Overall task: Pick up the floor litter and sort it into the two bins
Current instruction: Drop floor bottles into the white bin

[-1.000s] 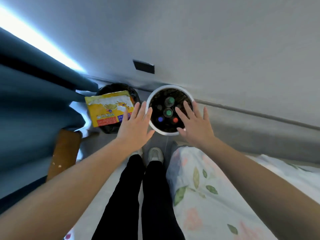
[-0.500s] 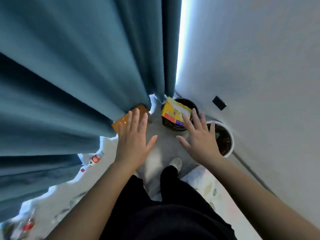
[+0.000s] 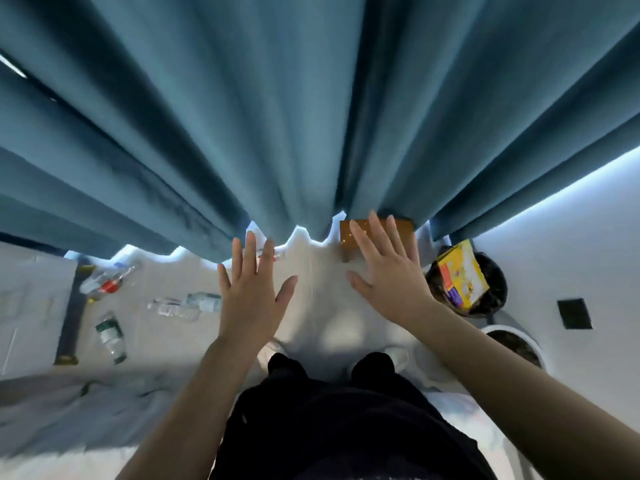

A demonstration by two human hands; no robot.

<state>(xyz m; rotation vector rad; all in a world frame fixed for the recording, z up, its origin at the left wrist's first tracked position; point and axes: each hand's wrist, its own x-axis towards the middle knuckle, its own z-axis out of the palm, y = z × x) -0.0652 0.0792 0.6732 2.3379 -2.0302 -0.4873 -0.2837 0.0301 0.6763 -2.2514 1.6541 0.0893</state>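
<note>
Spread and empty, with clear bottle lying crosswise on the floor just beside left hand, farther from right hand.

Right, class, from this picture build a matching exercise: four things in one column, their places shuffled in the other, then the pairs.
Things
1. yellow box
2. green-label bottle
3. brown board
4. white bin

Places
A. lying on the floor, far left
B. at the foot of the curtain, partly behind the right hand
C. sticking out of the black bin
D. lower right, next to the right forearm

Pairs: 1-C, 2-A, 3-B, 4-D
</note>
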